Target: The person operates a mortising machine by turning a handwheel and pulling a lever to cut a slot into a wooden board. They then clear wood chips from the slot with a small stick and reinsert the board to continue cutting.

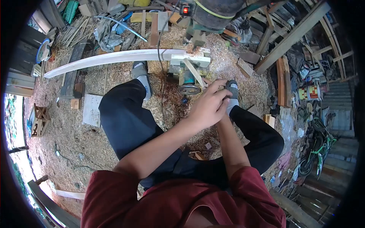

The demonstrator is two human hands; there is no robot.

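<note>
My left hand (209, 103) reaches across from the left, its fingers apart and lying over my right hand (222, 116). Most of my right hand is hidden beneath it, so its grip cannot be made out. Just beyond the hands, a narrow wooden stick (194, 72) slants up to a pale wooden block (190, 60) on a machine or vise. Its lower end is close to my fingertips. A round metal handwheel (189, 89) is left of my hands, with a blue knob (184, 100) below it.
A long pale curved board (110, 58) extends left from the block. Above stands a dark machine (215, 13) with a red-lit switch (185, 10). A cable hangs beside the handwheel. Shavings cover the ground between my legs. Lumber and a green bicycle (318, 150) are at right.
</note>
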